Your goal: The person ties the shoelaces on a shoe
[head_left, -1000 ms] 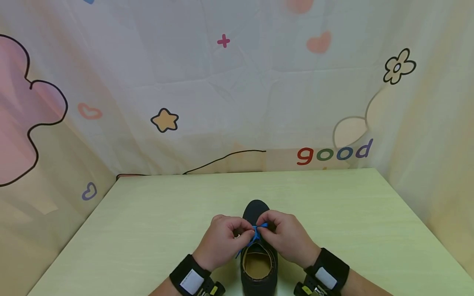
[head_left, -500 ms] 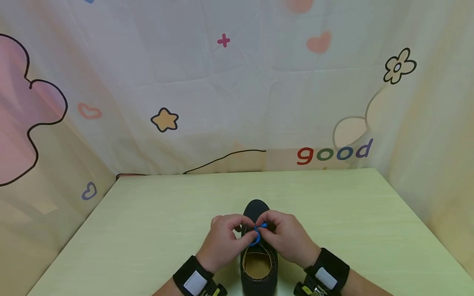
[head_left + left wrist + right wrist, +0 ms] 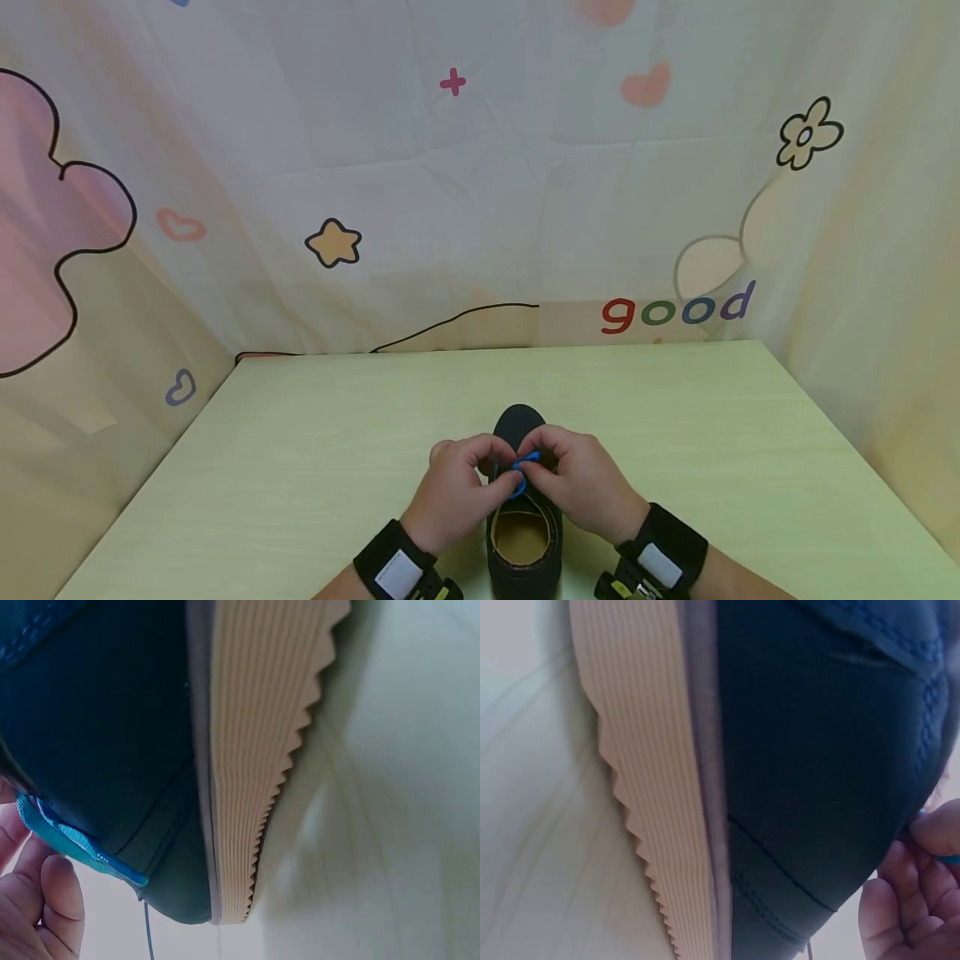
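Observation:
A dark shoe [image 3: 522, 579] stands on the table, toe pointing away from me and its tan-lined opening toward me. Over its front, my left hand [image 3: 459, 492] and right hand [image 3: 583, 482] meet, thumbs and index fingers pinching a bright blue shoelace [image 3: 531, 457]. A short piece of lace shows above the right thumb, and a curved strand hangs below the fingertips. In the left wrist view, a flat length of lace [image 3: 82, 851] slants across the shoe's upper near the fingers. The fingers hide the middle of the lace. From the right wrist view, the shoe's side [image 3: 810, 757] mostly blocks the hand.
The pale wooden table [image 3: 337, 425] extends to both sides and behind the shoe. A patterned curtain [image 3: 480, 208] borders its back and sides. The shoe's ridged tan sole [image 3: 247, 757] rests on the tabletop. Each wrist wears a black strap [image 3: 393, 560] with a camera.
My left hand has shifted slightly right, its fingertips closer to the right ones. The lace strand that trailed left below it now curves under the fingertips. The right hand has barely moved.

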A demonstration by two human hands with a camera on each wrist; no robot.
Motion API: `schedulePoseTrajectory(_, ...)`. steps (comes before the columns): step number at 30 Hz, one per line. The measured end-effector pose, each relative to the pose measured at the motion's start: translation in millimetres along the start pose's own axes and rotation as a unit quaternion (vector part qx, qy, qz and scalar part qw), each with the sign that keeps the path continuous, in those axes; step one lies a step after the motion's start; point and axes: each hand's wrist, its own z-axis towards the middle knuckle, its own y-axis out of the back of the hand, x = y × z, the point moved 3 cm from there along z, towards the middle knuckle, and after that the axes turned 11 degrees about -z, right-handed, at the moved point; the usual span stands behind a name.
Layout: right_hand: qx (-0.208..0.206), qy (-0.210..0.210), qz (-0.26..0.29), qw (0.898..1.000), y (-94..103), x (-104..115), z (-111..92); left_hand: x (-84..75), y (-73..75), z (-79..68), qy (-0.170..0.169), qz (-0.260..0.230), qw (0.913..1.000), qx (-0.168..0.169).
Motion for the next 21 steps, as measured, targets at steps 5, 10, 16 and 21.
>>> schedulePoseTrajectory(5,-0.001,0.005,-0.007,1.000,-0.7,0.1,0.1,0.3,-0.3,0.6,0.014,-0.002,0.9999,0.000)
schedulePoseTrajectory(10,-0.005,0.013,-0.018,1.000,-0.7,1.5,0.2,0.6,-0.9,0.7,0.020,-0.004,0.9998,-0.006)
schedulePoseTrajectory(16,-0.007,0.008,-0.026,1.000,-0.7,2.1,0.2,0.7,-2.2,0.0,0.021,-0.004,0.9997,-0.015)
schedulePoseTrajectory(21,-0.006,0.003,-0.012,1.000,-0.1,1.7,-0.4,1.7,-4.1,-0.6,0.022,-0.006,0.9995,-0.020)
